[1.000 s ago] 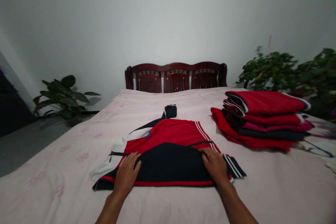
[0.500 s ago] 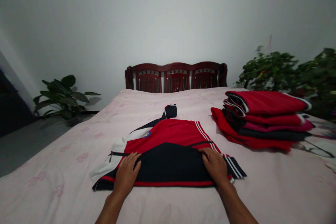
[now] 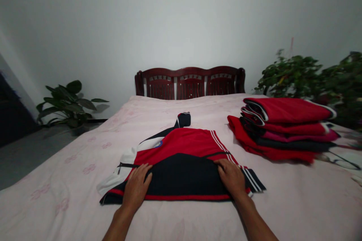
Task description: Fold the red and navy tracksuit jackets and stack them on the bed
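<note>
A red, black and white sports jacket [image 3: 181, 160] lies partly folded on the pink bed sheet [image 3: 70, 180] in front of me. My left hand [image 3: 136, 188] rests flat on its lower left part, fingers stretched out. My right hand [image 3: 232, 178] lies flat on its lower right part beside the white stripes, fingers extended. Neither hand grips the cloth. A dark sleeve end [image 3: 183, 119] sticks out at the jacket's far side.
A stack of folded red and black garments [image 3: 279, 128] sits on the bed at the right. A dark wooden headboard [image 3: 189, 82] stands at the far end. Potted plants stand at the left [image 3: 68, 103] and right [image 3: 311, 73] of the bed.
</note>
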